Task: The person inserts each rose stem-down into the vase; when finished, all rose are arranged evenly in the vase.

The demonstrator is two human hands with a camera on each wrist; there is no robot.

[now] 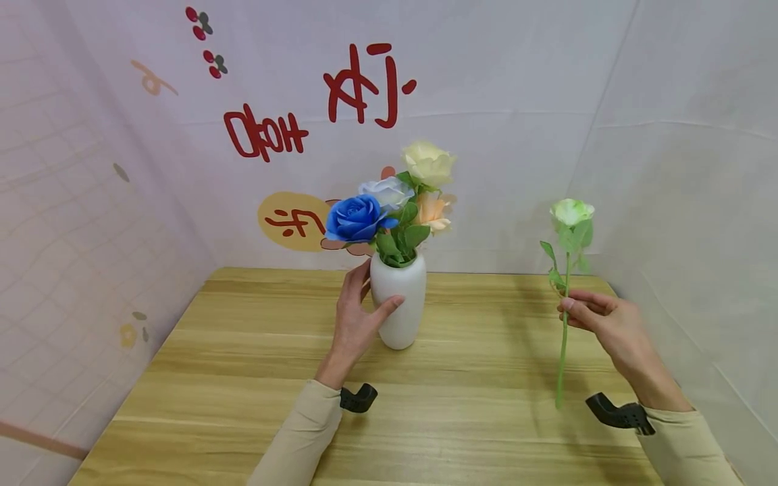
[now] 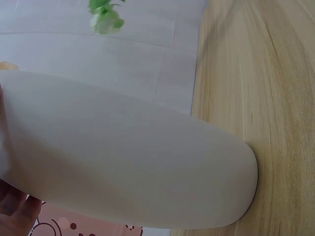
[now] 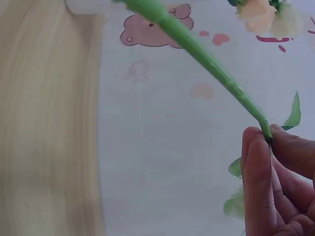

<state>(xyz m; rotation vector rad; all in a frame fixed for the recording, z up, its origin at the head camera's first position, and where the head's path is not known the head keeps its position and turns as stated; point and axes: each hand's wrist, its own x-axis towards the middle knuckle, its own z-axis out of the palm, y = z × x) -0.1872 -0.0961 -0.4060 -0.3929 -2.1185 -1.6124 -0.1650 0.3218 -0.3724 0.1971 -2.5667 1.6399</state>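
Observation:
A white vase (image 1: pixel 402 307) stands upright on the table, and my left hand (image 1: pixel 358 314) grips its left side, thumb across the front. In the left wrist view the vase (image 2: pixel 128 152) fills the middle, with a few fingertips at the lower left edge. Out of the vase rise a blue rose (image 1: pixel 354 219), a pale white-blue rose (image 1: pixel 389 192), a cream rose (image 1: pixel 428 164) and a peach flower (image 1: pixel 433 212). Off to the right, my right hand (image 1: pixel 608 324) pinches the stem of a green-white rose (image 1: pixel 572 212), bloom up. The right wrist view shows its stem (image 3: pixel 211 64) between thumb and fingers.
The wooden table (image 1: pixel 255 378) runs back to a pale cloth backdrop (image 1: pixel 504 169) with red characters and cartoon prints. Cloth sides stand at the left and right. A black wrist mount (image 1: pixel 358 398) sits on the left wrist, another mount (image 1: pixel 616 412) on the right.

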